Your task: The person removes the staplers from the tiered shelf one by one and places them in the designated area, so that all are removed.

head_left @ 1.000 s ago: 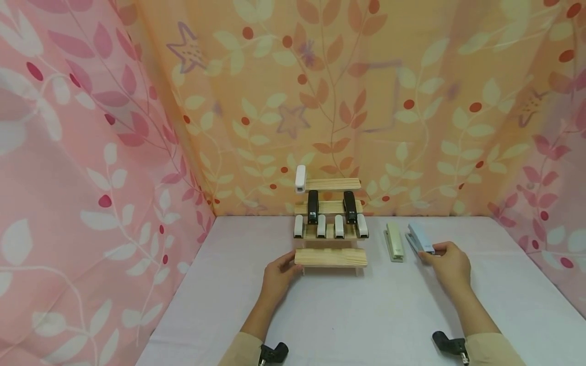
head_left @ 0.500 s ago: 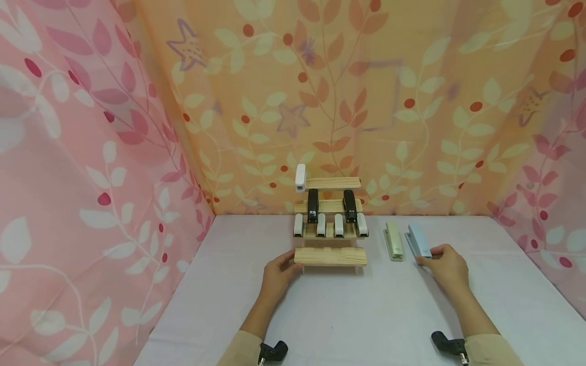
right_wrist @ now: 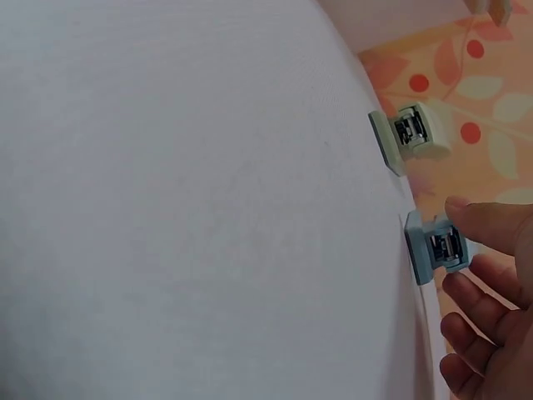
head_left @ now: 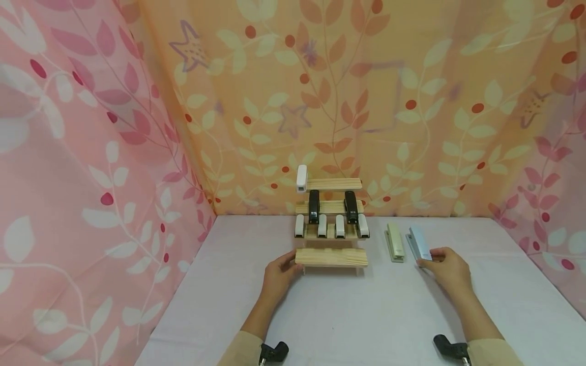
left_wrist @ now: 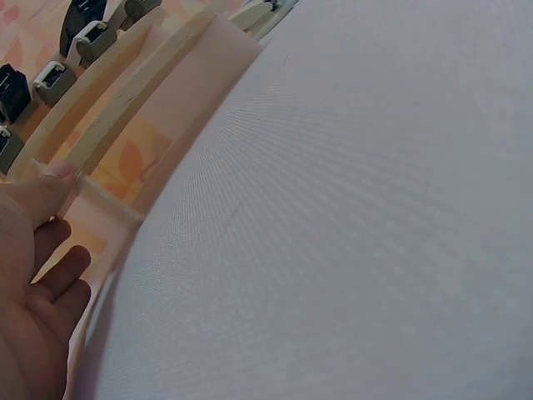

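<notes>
My right hand [head_left: 449, 269] pinches the near end of a light blue stapler [head_left: 419, 245] between thumb and finger. In the right wrist view, that stapler [right_wrist: 445, 244] stands on its base with its front end facing the camera. Just left of it, untouched, is a pale green stapler [head_left: 394, 243]. My left hand [head_left: 279, 277] grips the left end of the lowest board of a tiered wooden rack [head_left: 331, 257]. The left wrist view shows the thumb [left_wrist: 57, 179] against the board's end, the other fingers loosely bent below.
Higher tiers of the rack carry several small white staplers [head_left: 340, 226], two black staplers [head_left: 314, 207] and one white stapler [head_left: 301, 178] at the top left. A white cloth covers the table [head_left: 348, 315]. Patterned curtains [head_left: 293, 101] enclose its back and sides.
The light blue stapler's near end has swung slightly left and toward me, bringing it closer to parallel with the green one. My right hand has shifted with it. My left hand stays at the rack.
</notes>
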Demonstrator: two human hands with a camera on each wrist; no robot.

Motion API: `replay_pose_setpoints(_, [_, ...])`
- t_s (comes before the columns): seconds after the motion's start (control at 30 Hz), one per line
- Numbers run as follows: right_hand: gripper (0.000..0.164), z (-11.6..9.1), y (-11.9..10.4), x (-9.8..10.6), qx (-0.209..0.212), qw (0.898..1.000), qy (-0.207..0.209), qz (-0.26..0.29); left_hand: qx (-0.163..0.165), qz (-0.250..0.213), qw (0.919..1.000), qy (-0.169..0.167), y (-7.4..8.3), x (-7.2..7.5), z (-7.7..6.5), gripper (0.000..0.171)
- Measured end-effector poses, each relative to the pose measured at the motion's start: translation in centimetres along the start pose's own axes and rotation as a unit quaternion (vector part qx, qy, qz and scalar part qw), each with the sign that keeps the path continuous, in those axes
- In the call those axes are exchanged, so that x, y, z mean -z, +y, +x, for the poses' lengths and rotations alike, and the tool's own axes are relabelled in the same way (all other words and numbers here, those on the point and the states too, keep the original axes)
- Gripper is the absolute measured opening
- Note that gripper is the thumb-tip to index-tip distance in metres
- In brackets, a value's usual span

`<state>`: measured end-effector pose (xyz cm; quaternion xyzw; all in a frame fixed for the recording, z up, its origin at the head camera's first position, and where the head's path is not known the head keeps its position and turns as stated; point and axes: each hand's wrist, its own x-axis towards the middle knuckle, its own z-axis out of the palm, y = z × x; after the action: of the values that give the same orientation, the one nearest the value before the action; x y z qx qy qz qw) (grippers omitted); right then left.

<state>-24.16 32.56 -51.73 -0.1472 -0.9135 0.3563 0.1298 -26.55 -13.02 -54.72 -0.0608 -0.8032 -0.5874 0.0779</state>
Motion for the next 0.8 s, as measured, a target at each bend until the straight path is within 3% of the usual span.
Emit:
replay_pose_setpoints(0.37, [0.063, -0.8, -2.0, 2.6, 0.036, 0.999, -0.009, 0.023, -0.001, 0.005, 1.0, 0.004, 0.0, 0.0, -0.1, 0.055])
replay_pose_setpoints(0.8, [0.052, -1.0, -7.1, 5.6, 0.16, 0.987, 0.011, 0.014, 0.006, 0.002, 1.0, 0.001, 0.2, 0.0, -0.2, 0.054])
